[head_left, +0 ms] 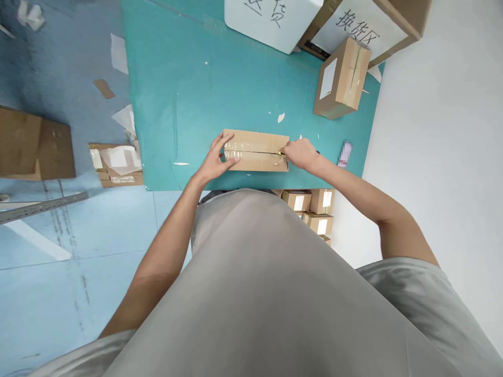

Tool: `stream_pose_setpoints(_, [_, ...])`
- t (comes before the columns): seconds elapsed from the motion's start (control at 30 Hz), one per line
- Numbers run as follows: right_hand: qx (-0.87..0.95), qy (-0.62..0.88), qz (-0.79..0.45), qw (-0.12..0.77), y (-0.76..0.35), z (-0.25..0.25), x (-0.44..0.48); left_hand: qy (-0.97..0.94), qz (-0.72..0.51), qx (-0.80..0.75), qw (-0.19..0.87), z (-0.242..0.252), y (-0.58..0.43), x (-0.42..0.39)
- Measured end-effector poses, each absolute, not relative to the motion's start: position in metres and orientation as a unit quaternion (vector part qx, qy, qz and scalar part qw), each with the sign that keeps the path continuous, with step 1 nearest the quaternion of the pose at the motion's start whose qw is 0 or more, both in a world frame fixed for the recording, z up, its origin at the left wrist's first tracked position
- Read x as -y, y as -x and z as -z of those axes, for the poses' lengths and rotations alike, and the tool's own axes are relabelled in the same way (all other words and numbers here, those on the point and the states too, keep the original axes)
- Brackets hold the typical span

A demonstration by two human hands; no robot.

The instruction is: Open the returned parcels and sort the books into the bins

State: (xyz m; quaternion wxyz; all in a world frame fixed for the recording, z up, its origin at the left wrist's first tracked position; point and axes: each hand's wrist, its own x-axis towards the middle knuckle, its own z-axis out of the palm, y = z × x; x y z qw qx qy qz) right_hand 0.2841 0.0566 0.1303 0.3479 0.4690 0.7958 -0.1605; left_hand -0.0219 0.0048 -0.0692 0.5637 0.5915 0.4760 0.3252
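Observation:
A long, narrow cardboard box [257,143] lies near the front edge of the green table, clear tape over its top and a dark slit along the middle seam. My left hand [216,159] grips its left end, thumb at the near side and fingers at the far side. At the right end, my right hand [302,153] is closed on a small tool that looks like a box cutter [280,153]. Only a yellow bit of it shows at the seam; my fingers hide most of the rest.
A taped carton [341,81] stands at the back right, before a white bin [271,21] and a larger labelled box [361,26]. Paper scraps dot the green table [176,94]. Stacked boxes [320,222] sit below its front edge; cartons [55,149] lie left. A white wall rises right.

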Motion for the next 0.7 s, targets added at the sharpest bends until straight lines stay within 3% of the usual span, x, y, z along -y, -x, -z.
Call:
stream_pose_setpoints(0.17, [-0.791,-0.468,0.139,0.370,-0.335,-0.137,-0.048,-0.565,-0.345,-0.510,0.549,0.063,0.014,-0.002])
stream_pose_setpoints(0.4, [-0.810,-0.457,0.182,0.319,-0.356,-0.131,-0.047,-0.570,-0.391,-0.599,0.404,0.049,-0.017,0.004])
stream_pose_setpoints(0.57, [-0.779,-0.536,0.288,0.154,-0.414,-0.090,-0.034,-0.560,-0.371,-0.619,0.407,0.043,-0.012,0.006])
stream_pose_setpoints(0.7, [-0.571,-0.688,0.447,-0.038,-0.420,-0.025,-0.014,-0.533,-0.362,-0.645,0.411,0.036,0.004,0.009])
